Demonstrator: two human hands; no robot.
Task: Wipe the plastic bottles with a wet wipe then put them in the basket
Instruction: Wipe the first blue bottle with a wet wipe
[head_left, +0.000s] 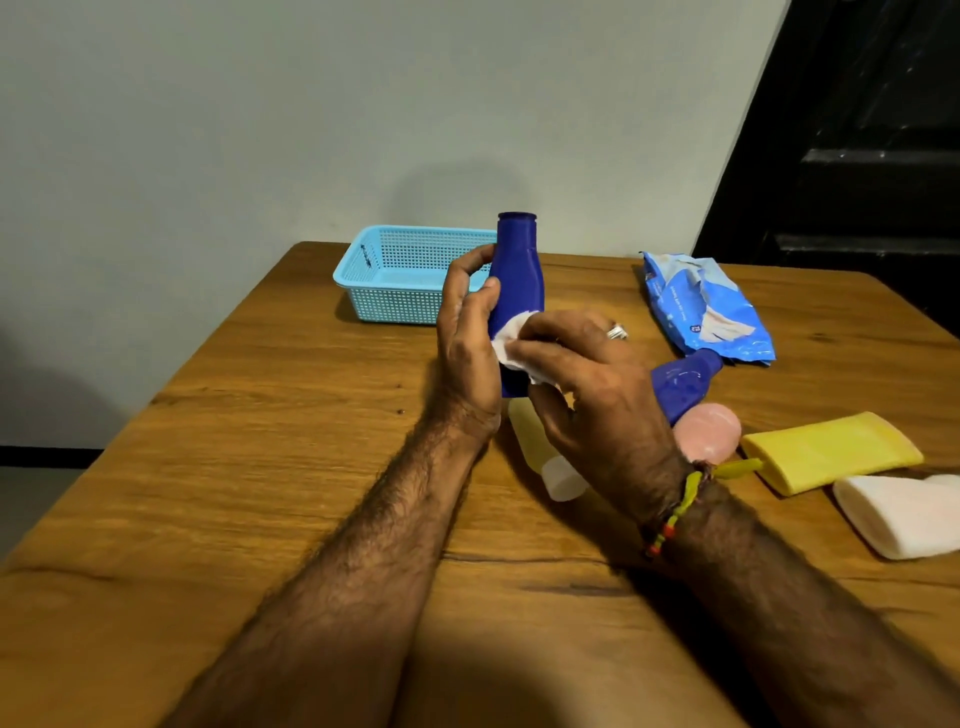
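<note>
My left hand (467, 338) grips a dark blue plastic bottle (517, 270) upright above the table, its cap end up. My right hand (587, 384) holds a white wet wipe (506, 345) against the bottle's lower body. The light blue mesh basket (395, 280) stands behind my left hand near the table's far edge; nothing shows inside it. A second blue bottle (685, 382) lies on the table behind my right hand. A pale yellow bottle with a white cap (545, 452) lies under my hands.
A blue wet-wipe pack (701, 306) lies at the back right of the wooden table (260, 467). A pink bottle (711, 434), a yellow tube (831, 449) and a white tube (904, 514) lie to the right. A grey wall stands behind the table.
</note>
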